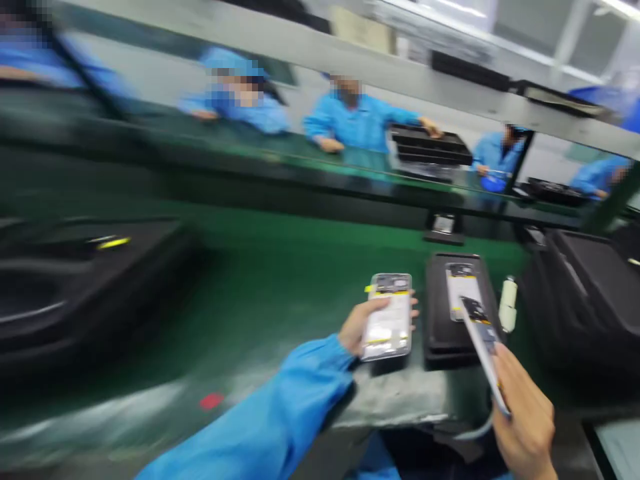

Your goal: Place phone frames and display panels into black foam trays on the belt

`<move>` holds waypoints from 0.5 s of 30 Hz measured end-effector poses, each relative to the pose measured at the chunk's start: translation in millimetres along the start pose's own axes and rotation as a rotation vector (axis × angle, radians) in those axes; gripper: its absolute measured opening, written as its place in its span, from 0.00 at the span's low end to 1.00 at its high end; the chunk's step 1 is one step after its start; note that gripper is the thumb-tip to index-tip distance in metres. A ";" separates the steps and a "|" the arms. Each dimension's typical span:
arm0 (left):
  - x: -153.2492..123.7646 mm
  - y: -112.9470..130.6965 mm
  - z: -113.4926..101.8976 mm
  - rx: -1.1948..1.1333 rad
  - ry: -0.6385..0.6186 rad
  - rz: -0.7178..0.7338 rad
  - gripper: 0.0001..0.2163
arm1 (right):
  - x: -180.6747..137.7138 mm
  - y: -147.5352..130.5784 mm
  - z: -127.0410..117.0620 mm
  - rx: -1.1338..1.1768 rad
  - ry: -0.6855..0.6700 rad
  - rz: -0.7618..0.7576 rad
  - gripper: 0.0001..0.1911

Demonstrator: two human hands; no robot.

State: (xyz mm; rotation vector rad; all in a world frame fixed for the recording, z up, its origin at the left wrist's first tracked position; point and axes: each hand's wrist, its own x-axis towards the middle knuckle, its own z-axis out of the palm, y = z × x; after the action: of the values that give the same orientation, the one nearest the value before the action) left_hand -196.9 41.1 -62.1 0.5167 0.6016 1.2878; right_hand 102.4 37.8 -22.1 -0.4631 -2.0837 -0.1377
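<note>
In my left hand point(361, 323) is an opened smartphone point(391, 320), its inside facing up, with a dark board at the top, a pale battery and yellow strips. Fingers wrap round its edges just above the green bench. My right hand point(525, 410) grips a second opened smartphone point(483, 343), tilted on edge, at the lower right. Its upper end overlaps, in the view, a third opened smartphone point(456, 283) that lies on a black tray point(439, 333). Whether the two touch, I cannot tell.
A pale cylindrical object point(508, 305) lies right of the tray. Large black cases point(590, 300) stand at the right, a blurred black tray point(90, 287) at the left. A small black holder point(444, 228) sits farther back. Across the bench, people in blue point(357, 123) sit by stacked trays point(430, 143).
</note>
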 end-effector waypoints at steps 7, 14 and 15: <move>-19.2 2.0 -9.3 -0.021 0.150 -0.005 0.27 | 14.2 7.9 51.5 -0.067 -0.040 -0.091 0.29; -17.2 2.1 -12.5 -0.027 0.166 0.036 0.24 | 23.1 27.9 64.8 -0.118 -0.011 -0.078 0.27; -17.0 1.6 -12.9 -0.032 0.179 0.079 0.24 | 24.4 28.0 64.9 -0.107 0.003 -0.088 0.26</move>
State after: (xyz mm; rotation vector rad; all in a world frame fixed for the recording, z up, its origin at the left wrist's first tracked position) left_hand -209.6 25.1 -68.5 0.4046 0.7144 1.4263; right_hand 49.8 88.3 -38.5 -0.4350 -2.1013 -0.3025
